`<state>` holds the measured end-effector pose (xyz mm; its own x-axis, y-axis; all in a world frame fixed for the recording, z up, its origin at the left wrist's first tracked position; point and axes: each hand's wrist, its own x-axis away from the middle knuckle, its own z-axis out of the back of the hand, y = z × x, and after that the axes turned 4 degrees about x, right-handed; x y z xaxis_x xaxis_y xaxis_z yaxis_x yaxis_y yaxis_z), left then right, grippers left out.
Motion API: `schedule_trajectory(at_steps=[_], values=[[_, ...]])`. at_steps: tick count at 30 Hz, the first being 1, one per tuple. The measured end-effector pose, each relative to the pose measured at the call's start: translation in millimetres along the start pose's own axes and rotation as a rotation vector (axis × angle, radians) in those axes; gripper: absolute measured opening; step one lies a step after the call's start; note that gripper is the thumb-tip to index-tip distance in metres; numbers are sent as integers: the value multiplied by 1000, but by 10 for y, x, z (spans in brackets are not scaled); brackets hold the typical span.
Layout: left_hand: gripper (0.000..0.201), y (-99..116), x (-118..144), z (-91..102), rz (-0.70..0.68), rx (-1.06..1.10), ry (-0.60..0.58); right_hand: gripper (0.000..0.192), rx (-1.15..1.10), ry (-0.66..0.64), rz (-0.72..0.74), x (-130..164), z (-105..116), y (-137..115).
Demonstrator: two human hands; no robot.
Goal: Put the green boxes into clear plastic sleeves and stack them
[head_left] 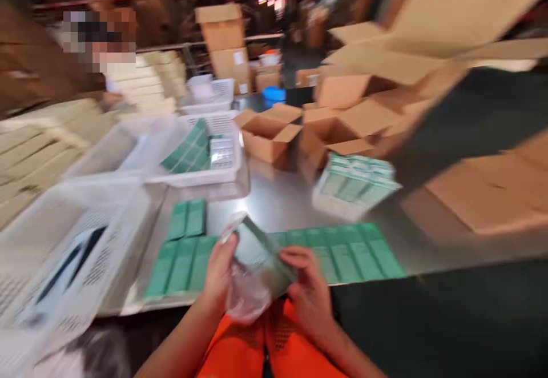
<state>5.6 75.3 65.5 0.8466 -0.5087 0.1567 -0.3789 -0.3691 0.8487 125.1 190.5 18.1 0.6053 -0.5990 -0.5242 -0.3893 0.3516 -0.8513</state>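
The picture is motion-blurred. My left hand (219, 275) and my right hand (309, 293) together hold a small green box (261, 255) partly inside a clear plastic bag (246, 297), just above the near edge of a metal table (278, 201). Rows of flat green boxes (346, 249) lie on the table behind my hands, with more green boxes (184, 252) to the left. A bundle of pale green boxes (355, 184) sits tilted further back on the right.
White plastic baskets stand at left (64, 252) and one further back (201, 149) holds green boxes. Open cardboard cartons (269, 132) and large cartons (428, 41) fill the back right. Another person (107, 52) is at the far left by stacked pale boxes.
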Motion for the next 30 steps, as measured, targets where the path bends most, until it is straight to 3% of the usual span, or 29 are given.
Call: schedule_trajectory(at_steps=[2,5,9,12,15,18,21,25,27,30], values=[[54,-18,-61,13,20,116,92,26,-71,-55,-48,-134,42,21],[54,-37,-155,-1,31,196,134,23,-89,-124,-71,-247,58,33],[54,3,-113,58,-44,131,145,15,-55,-210,-126,-281,50,9],[49,69,-45,146,-172,-174,-9,25,-65,-248,-191,-351,25,-18],[40,120,6,205,-281,-547,-197,39,33,-308,-115,-460,19,-97],[37,149,11,247,-390,-756,-304,27,159,-396,1,-567,22,-209],[41,171,-37,298,-443,-841,-415,7,223,-444,58,-635,-2,-269],[49,190,-113,364,-471,-885,-457,15,254,-438,95,-634,-85,-168],[52,196,-133,386,-576,-859,-436,15,261,-386,95,-607,-137,-64],[34,204,-139,401,-776,-872,-500,11,262,-257,173,-578,-189,73]])
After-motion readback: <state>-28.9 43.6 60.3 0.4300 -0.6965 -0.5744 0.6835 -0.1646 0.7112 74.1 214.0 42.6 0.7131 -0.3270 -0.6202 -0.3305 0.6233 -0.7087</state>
